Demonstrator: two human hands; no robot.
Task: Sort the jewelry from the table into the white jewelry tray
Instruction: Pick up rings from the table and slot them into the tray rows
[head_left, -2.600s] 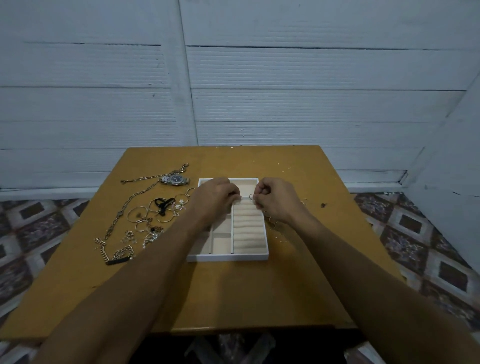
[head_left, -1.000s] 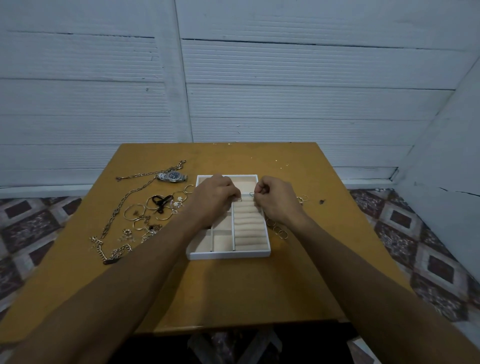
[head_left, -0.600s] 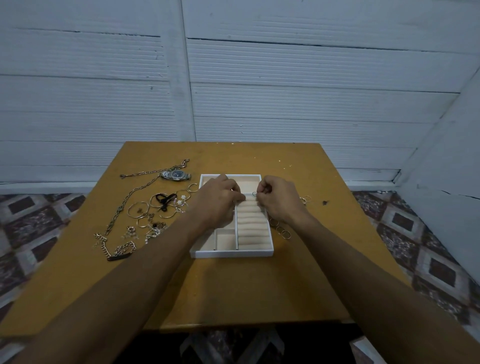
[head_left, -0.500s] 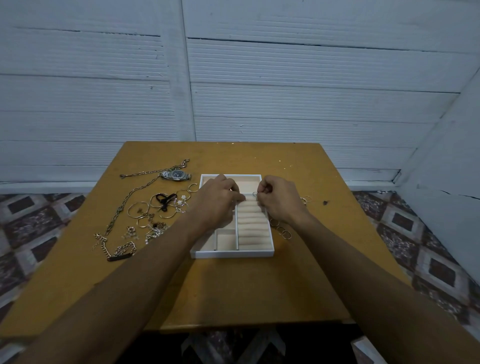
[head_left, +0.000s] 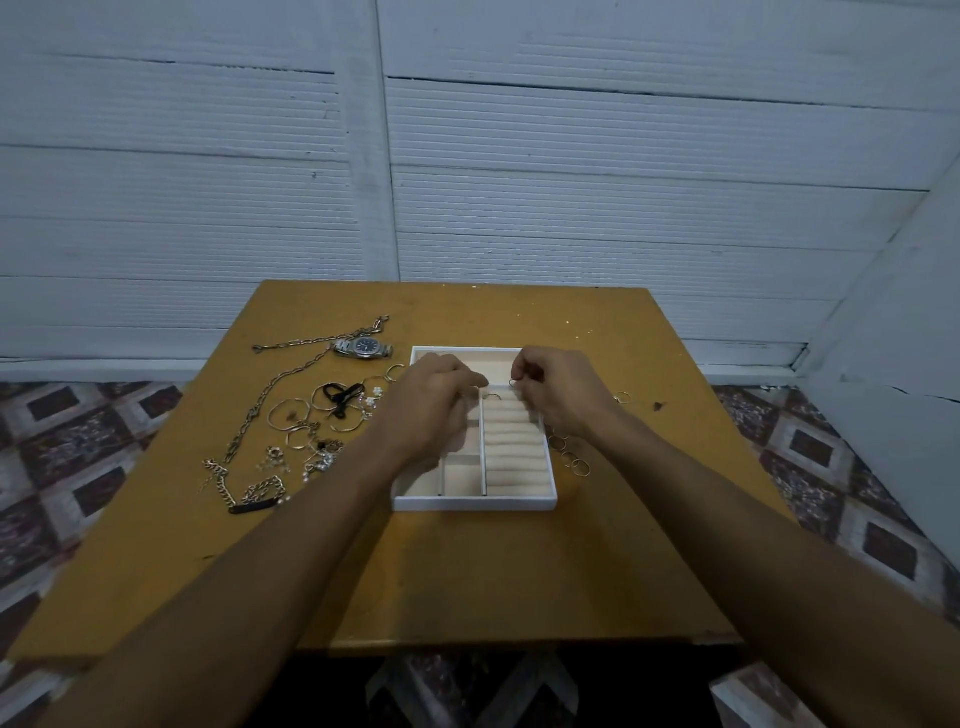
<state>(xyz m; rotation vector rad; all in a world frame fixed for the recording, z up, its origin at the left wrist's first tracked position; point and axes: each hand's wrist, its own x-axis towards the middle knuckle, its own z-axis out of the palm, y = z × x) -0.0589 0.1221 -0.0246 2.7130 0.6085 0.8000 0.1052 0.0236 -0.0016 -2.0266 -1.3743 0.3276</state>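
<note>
**Step in hand: seating a ring in the white jewelry tray (head_left: 475, 504).**

The right hand (head_left: 563, 395) pinches a small ring (head_left: 513, 383) between thumb and forefinger, directly above the far end of the ring rolls (head_left: 514, 447). The next move is judged to be a short, straight descent into a free slot beside the seated ring (head_left: 492, 397), just below and left of the pinch. The left hand (head_left: 434, 410) is curled at the divider; whether it holds anything cannot be told. Loose rings (head_left: 571, 460) lie beside the right wrist, and the jewelry heap (head_left: 311, 421) lies beyond the left hand.
</note>
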